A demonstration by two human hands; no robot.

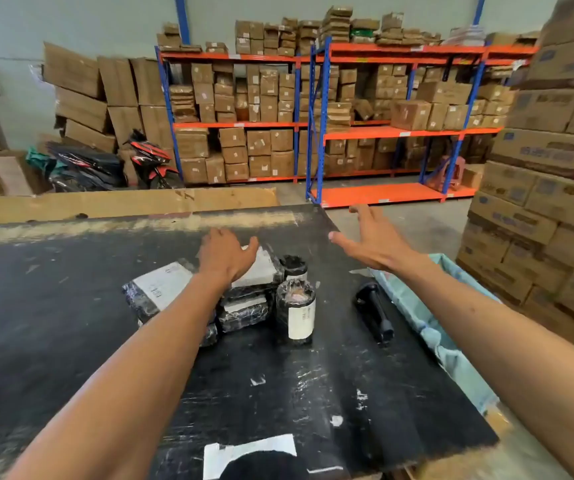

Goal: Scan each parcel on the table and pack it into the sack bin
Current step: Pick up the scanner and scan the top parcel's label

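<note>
Hands above parcels [244,289]: left hand [225,254] grip loosely spread, right hand [374,237] wide.

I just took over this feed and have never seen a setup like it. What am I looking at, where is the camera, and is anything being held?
There is no machine: one head-worn camera looks down at a person's bare arms. The left hand rests on a flat wrapped parcel in a small pile on the black table. The right hand hovers open, holding nothing. Two upright cylindrical parcels stand beside the pile, a black handheld scanner lies to their right, and the sack bin's blue edge runs along the table's right side.
</note>
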